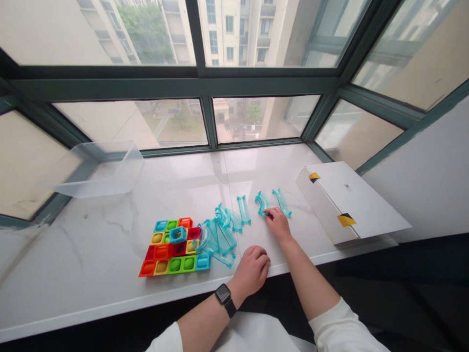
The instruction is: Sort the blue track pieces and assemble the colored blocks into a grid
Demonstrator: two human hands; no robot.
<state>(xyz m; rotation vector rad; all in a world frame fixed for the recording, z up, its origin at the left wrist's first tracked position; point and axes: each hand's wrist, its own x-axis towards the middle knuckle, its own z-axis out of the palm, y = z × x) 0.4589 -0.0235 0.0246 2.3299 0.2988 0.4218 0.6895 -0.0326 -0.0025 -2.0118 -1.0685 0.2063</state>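
My right hand (278,224) reaches forward over the white sill, its thumb and fingertips pinched at the near end of a curved translucent blue track piece (263,199). A straight blue track piece (282,202) lies just right of it, and another straight piece (244,209) lies to its left. Loosely curled, my left hand (252,269) rests on the sill's front edge with nothing visible in it. Left of that hand is a loose pile of blue track pieces (218,237), curved and straight, partly overlapping colourful square blocks (175,264) laid side by side.
A white box (361,198) with yellow-and-black tabs sits at the right. At the back left stands a clear plastic bin (106,188). Windows with dark green frames (172,89) enclose the marble-patterned sill (98,244).
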